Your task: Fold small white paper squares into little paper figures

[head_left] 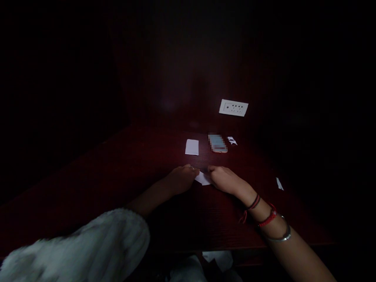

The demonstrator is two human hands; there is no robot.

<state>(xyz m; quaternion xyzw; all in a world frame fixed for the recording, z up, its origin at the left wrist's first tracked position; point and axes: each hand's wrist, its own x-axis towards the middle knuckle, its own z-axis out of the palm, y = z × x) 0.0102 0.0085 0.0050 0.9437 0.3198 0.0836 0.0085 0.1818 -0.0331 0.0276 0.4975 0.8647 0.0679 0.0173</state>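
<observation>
Between my two hands is a small piece of white paper (pixel 203 178) with angled edges, just above or on the dark red table (pixel 141 164). My left hand (pixel 182 178), with a ring on one finger, is closed on the paper's left side. On its right side my right hand (pixel 225 179) grips it with curled fingers. Much of the paper is hidden by the fingers. Beyond my hands lies a flat white rectangle of paper (pixel 192 147).
Right of the white rectangle lies a phone (pixel 217 143), its screen blurred out. Beside it are some paper scraps (pixel 232 140), and another white scrap (pixel 279 183) lies near the right edge. A white socket plate (pixel 233 107) is on the back wall. The surroundings are very dark.
</observation>
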